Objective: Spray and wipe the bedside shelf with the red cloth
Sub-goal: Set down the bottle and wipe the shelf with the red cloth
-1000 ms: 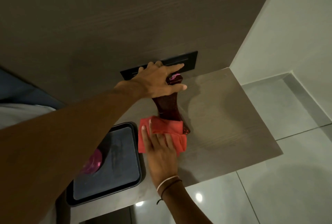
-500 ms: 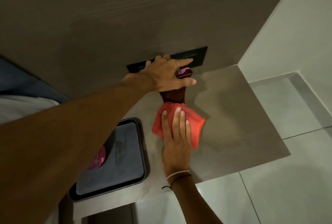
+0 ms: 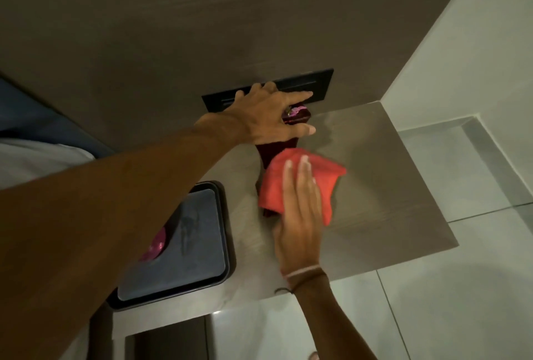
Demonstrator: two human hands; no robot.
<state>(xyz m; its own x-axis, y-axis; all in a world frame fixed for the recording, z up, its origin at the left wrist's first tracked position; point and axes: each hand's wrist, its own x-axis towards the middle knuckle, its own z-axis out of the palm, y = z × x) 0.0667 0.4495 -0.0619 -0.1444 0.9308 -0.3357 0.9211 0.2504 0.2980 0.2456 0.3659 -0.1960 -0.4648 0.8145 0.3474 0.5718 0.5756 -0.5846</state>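
- You are in the wiping step: your right hand [image 3: 300, 215] lies flat, fingers extended, pressing the red cloth [image 3: 302, 183] onto the bedside shelf [image 3: 389, 201], near its middle.
- Your left hand [image 3: 268, 117] is closed around the top of the dark red spray bottle [image 3: 284, 146], which stands at the shelf's back by the wall.
- Next, I judge, sweep toward the bare right side, and watch the black tray [image 3: 173, 247] on the left.

Head camera looks steeply down, close over the bedside shelf [image 3: 375, 186].
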